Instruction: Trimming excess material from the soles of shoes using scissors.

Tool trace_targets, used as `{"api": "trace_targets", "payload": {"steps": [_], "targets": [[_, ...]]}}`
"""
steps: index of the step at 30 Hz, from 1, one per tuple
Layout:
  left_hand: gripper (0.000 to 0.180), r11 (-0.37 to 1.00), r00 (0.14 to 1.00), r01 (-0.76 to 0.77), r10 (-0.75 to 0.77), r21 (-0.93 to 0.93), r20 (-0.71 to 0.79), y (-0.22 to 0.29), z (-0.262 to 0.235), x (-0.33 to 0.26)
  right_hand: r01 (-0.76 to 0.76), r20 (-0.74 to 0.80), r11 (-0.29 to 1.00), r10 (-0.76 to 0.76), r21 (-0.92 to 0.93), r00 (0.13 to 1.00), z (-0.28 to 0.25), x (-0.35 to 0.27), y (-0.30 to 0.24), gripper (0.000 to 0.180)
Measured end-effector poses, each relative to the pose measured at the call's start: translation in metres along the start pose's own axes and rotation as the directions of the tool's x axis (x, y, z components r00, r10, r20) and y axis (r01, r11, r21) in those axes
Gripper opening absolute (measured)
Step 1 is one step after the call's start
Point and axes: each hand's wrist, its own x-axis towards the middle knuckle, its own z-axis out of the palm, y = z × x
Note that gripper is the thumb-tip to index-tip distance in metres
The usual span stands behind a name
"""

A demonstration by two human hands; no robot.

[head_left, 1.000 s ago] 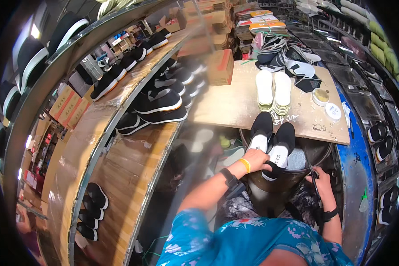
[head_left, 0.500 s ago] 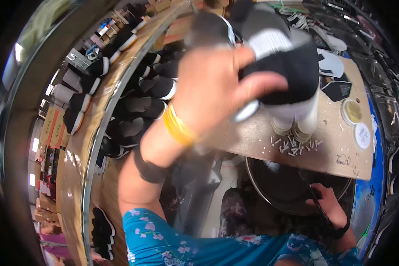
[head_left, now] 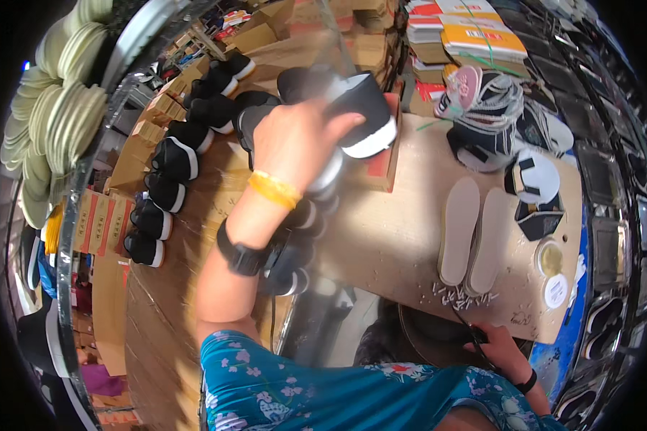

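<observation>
My left hand (head_left: 295,144), with a yellow band and a black watch on the wrist, is raised and grips a pair of black shoes with white soles (head_left: 359,115). It holds them over the left end of the wooden worktable (head_left: 402,237), close to the rows of finished black shoes (head_left: 172,158). My right hand (head_left: 503,352) stays low at the table's near edge, closed around a thin dark tool (head_left: 464,323) that looks like scissors. Small white offcuts lie on the table just above that tool.
Two pale insoles (head_left: 471,230) lie side by side on the table. A round tin (head_left: 550,258) and a white lid (head_left: 556,291) sit to their right. Black and white uppers (head_left: 496,122) are piled at the back. A cardboard box (head_left: 381,161) stands under the held shoes, and pale soles (head_left: 57,86) are stacked at far left.
My left hand lifted the pair of black shoes from the table's near edge and swung them up and left toward the shoe rows. The right hand stayed low.
</observation>
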Motion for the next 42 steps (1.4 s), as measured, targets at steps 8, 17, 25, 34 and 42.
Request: {"api": "trace_targets", "payload": {"steps": [8, 17, 25, 34, 42], "targets": [[0.055, 0.987, 0.988, 0.155, -0.156, 0.048, 0.016, -0.071, 0.022, 0.033, 0.035, -0.098, 0.992, -0.047, -0.12, 0.994, -0.025, 0.021, -0.048, 0.05], [0.055, 0.994, 0.994, 0.094, -0.092, -0.055, 0.052, -0.048, 0.018, 0.072, -0.021, -0.129, 0.984, -0.002, -0.176, 0.992, -0.027, 0.035, -0.057, 0.047], [0.051, 0.991, 0.995, 0.095, -0.092, -0.097, 0.039, -0.099, 0.069, 0.166, 0.003, -0.262, 0.967, -0.071, -0.253, 0.962, -0.017, 0.046, -0.059, 0.048], [0.043, 0.977, 0.993, -0.029, 0.052, -0.21, 0.105, -0.218, 0.11, 0.221, -0.122, -0.266, 0.973, 0.067, -0.197, 0.962, -0.008, 0.059, -0.083, 0.049], [0.029, 0.93, 0.891, 0.326, -0.362, 0.171, 0.274, -0.408, 0.113, 0.202, -0.209, -0.274, 0.969, 0.167, -0.134, 0.947, -0.007, 0.08, -0.102, 0.051]]}}
